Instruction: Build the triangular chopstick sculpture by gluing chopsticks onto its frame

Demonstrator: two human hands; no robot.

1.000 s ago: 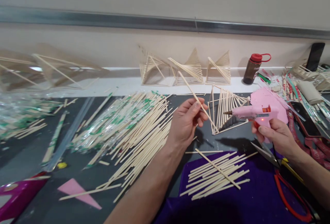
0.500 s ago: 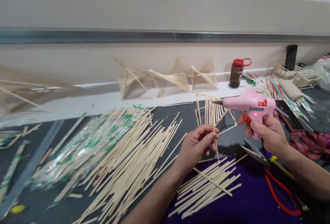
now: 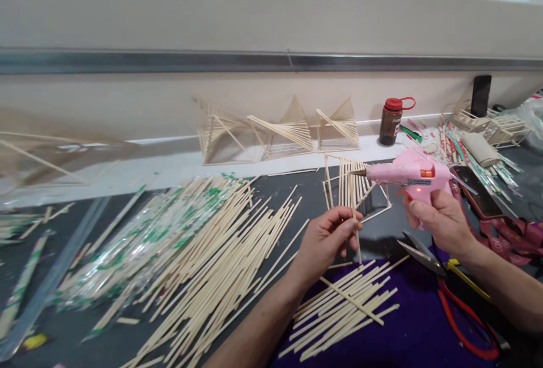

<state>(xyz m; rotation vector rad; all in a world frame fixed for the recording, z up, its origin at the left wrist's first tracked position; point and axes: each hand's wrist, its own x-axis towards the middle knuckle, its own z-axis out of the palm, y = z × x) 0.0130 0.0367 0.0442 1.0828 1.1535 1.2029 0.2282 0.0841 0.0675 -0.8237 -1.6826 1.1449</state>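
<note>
Glue gun (image 3: 386, 174), right: pale pink, with orange trigger (image 3: 403, 193). Sticks (image 3: 224, 272), near: plain cream. Wrappers (image 3: 173, 215), left: clear, patterned in green. Bottle (image 3: 389, 128), far right: brown, red-lidded. Scissors (image 3: 429, 260), near right: red-handled. Counter (image 3: 314, 195): dark grey.

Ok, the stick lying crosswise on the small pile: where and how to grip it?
I'd take the crosswise stick at its middle, pinching its two long sides, coming from above and the right. It lies on top of the pile, so its sides look exposed, while the left forearm lies close on the left.

pink glue gun (image 3: 409, 174), level, seemingly touches pale stick (image 3: 353, 203) at one end.
</note>
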